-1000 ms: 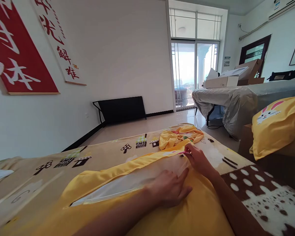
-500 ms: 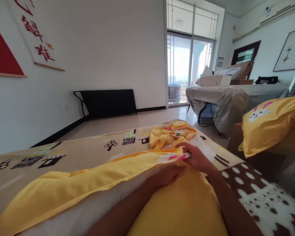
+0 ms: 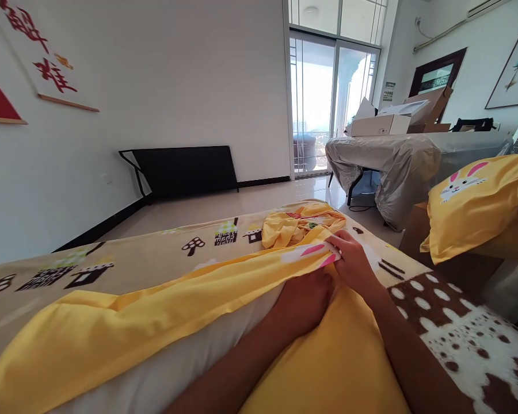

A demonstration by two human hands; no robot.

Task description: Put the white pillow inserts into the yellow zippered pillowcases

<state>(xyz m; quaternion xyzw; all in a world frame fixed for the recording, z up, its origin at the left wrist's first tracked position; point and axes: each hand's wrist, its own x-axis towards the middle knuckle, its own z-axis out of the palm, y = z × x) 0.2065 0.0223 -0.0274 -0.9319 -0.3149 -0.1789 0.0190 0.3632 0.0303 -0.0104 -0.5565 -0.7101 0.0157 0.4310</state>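
Yellow pillowcase [image 3: 147,322], one: across patterned blanket [image 3: 147,248], mouth agape over white pillow [image 3: 190,357]. Right hand [image 3: 350,256]: pinching rabbit-ear edge, we judge to keep mouth lifted. Left hand [image 3: 305,298]: tucked beneath edge; fingers hidden, grip we cannot tell.

A fleecy beige blanket [image 3: 144,251], printed with dark mushrooms and lettering and brown with white spots at right, bears a crumpled yellow cloth [image 3: 282,229] near its far edge and, closer, a yellow pillowcase [image 3: 155,319] around a white pillow [image 3: 190,362].
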